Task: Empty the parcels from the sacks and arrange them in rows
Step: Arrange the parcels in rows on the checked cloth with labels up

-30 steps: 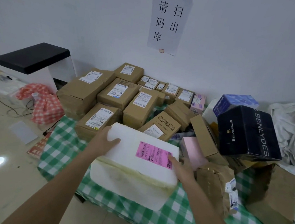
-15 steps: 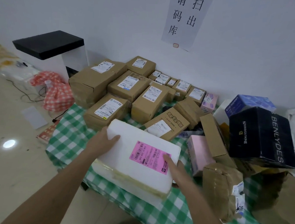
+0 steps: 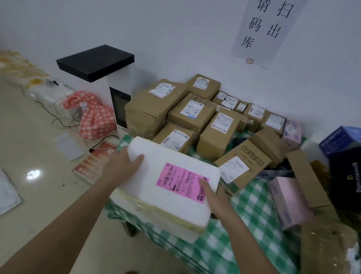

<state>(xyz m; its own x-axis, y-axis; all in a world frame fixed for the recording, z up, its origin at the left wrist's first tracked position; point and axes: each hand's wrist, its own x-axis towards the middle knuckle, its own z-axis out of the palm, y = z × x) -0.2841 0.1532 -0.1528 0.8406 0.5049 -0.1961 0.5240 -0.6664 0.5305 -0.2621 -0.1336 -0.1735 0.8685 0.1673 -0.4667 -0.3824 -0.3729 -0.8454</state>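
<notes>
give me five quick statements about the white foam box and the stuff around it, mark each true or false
1. The white foam box carries a pink label. True.
2. Only one hand touches the foam box. False: the left hand grips its far left corner and the right hand holds its right edge.
3. The cloth under the parcels is green and white checked. True.
4. The black box stands left of the foam box. False: it sits at the right side of the pile.
5. The brown cardboard parcels behind the foam box have no labels. False: most show white shipping labels.
</notes>
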